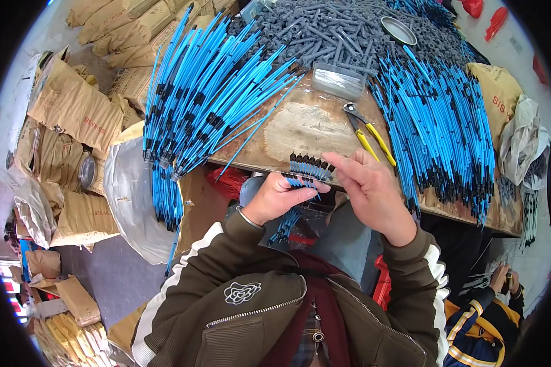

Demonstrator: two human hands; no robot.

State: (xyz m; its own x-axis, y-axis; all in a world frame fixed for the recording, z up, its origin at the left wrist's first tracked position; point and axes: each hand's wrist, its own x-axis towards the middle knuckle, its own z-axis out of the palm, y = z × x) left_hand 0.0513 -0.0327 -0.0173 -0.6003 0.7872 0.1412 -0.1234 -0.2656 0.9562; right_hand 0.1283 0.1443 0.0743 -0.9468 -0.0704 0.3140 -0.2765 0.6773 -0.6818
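In front of my chest, my left hand (275, 199) is closed around a bunch of thin blue rods (306, 168). Their black ends stand side by side in a row, and the lower parts hang down below the hand. My right hand (376, 192) is at the right end of that row, thumb and forefinger pinched at the black tips; whatever sits between them is hidden. Just beyond it on the wooden table (306, 125) lie pliers (373, 137) with yellow handles, jaws pointing away from me.
Dark grey plastic parts (324, 30) are heaped at the back, beside a clear tray (338, 81) and a round metal dish (399, 30). Blue rods (208, 92) fan out at left; more rods (438, 134) cover the right side. Another person's hands (503, 278) work at lower right.
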